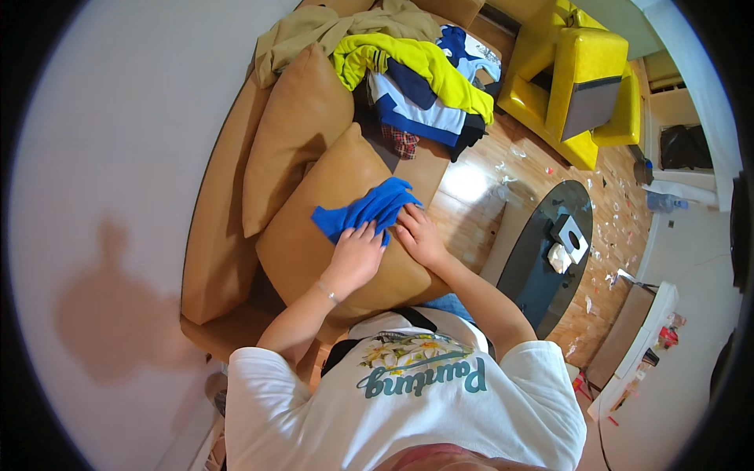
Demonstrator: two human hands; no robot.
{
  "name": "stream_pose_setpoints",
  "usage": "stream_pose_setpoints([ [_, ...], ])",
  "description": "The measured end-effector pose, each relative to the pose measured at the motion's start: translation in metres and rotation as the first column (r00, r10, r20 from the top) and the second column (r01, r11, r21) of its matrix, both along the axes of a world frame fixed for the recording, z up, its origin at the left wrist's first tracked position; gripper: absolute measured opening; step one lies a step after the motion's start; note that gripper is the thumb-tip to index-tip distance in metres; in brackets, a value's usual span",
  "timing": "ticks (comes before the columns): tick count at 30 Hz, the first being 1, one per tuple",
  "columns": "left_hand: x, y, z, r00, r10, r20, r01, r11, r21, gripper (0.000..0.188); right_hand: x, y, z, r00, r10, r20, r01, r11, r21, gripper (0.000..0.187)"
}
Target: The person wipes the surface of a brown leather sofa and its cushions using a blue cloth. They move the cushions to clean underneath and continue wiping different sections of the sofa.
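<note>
A crumpled blue cloth (365,208) lies over the upper part of a large tan cushion (338,188) in front of me. My left hand (357,255) is closed on its near edge, with the fingers bent over the fabric. Close beside it, my right hand (422,235) grips the cloth's right edge, its fingertips partly covered by the folds. Both forearms reach forward across the near side of the cushion. Behind it, a second tan cushion (298,133) leans against the back of the tan sofa (216,220).
A pile of clothes with a yellow-green garment (408,67) sits at the sofa's far end. To the right stands a dark oval glass table (534,259) with a tissue box (569,238). Yellow seats (581,78) are stacked at the far right. Scraps litter the wood floor (609,212).
</note>
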State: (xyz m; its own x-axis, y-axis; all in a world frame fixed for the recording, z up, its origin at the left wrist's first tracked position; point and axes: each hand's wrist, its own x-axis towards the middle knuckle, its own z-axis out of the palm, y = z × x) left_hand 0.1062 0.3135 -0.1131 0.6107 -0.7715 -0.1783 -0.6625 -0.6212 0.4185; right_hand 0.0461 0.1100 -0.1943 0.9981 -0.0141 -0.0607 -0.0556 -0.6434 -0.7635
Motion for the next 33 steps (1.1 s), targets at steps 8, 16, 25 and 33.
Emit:
stream_pose_setpoints([
  [8, -0.09, 0.055, 0.013, 0.984, 0.106, -0.141, -0.111, 0.993, -0.027, 0.054, -0.005, 0.016, 0.008, 0.998, -0.058, -0.038, 0.057, 0.998, -0.028, 0.041],
  [16, 0.0, 0.022, -0.057, 0.849, 0.522, 0.086, -0.481, 0.829, -0.285, 0.054, -0.017, 0.015, 0.004, 0.999, -0.029, -0.022, 0.03, 0.998, 0.051, 0.046],
  [25, -0.105, 0.0, -0.02, 0.994, -0.109, 0.028, 0.112, 0.95, -0.292, 0.054, -0.127, -0.057, -0.003, 0.824, -0.2, -0.53, 0.37, 0.898, 0.236, 0.059],
  [33, -0.121, -0.042, -0.025, 0.959, -0.253, 0.124, 0.282, 0.879, -0.385, 0.063, -0.136, -0.021, 0.014, 0.688, -0.39, -0.612, 0.721, 0.459, 0.519, 0.077],
])
